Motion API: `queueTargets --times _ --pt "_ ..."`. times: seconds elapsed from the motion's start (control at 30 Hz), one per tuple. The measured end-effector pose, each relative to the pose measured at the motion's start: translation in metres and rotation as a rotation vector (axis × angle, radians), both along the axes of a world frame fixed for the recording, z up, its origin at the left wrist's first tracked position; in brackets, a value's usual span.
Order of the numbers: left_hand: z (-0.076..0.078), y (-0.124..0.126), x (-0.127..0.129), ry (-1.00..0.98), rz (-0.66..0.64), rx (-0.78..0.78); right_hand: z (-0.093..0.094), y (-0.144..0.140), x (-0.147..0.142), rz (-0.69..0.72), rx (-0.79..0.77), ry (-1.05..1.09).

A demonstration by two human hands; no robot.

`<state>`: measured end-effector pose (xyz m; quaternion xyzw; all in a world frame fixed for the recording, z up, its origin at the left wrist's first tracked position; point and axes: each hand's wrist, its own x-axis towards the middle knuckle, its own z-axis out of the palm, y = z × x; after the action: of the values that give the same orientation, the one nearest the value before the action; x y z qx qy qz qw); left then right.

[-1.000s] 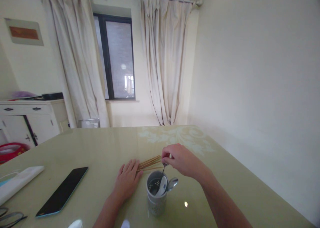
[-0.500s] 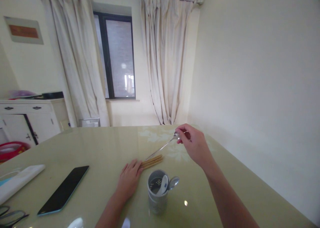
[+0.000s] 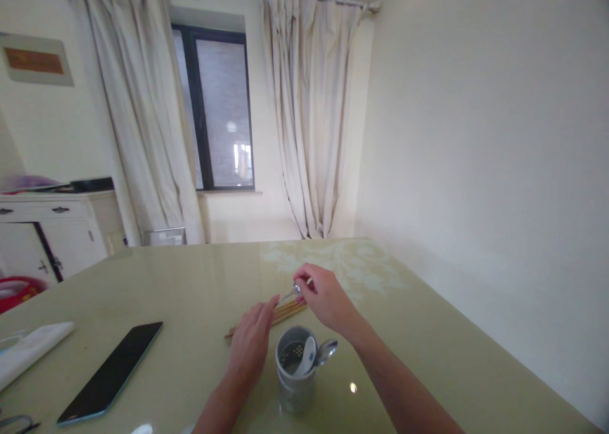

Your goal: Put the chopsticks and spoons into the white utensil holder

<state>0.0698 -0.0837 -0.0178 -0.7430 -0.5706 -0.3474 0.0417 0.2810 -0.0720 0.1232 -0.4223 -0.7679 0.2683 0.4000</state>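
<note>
Spoon [image 3: 296, 289], pinched by my right hand [image 3: 327, 297] at two o'clock from my left hand [image 3: 252, 330], grip unclear, is best held steady.

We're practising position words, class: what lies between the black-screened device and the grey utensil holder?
The head view shows the person's left forearm lying between the black-screened device and the grey utensil holder.

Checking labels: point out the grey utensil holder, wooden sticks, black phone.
Grey utensil holder [image 3: 295, 392]: head view, front outer wall.
Wooden sticks [image 3: 288, 311]: head view, uncovered far stretch.
Black phone [image 3: 113, 373]: head view, middle of screen.
</note>
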Motion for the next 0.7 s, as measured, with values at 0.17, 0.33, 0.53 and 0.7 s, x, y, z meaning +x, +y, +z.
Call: queueTargets --times 0.17,0.33,0.53,0.7 --pt "0.004 -0.002 -0.012 0.054 0.138 -0.160 0.016 -0.009 0.012 -0.084 0.081 -0.238" --pt "0.002 0.002 -0.024 0.058 0.209 -0.303 0.044 -0.035 0.043 -0.028 -0.010 -0.491" --pt "-0.009 0.012 -0.030 -0.026 0.164 -0.236 0.054 -0.061 0.050 -0.036 -0.039 -0.663" --pt "-0.012 0.016 -0.036 -0.052 0.284 -0.231 0.050 -0.065 0.045 0.113 -0.042 -0.731"
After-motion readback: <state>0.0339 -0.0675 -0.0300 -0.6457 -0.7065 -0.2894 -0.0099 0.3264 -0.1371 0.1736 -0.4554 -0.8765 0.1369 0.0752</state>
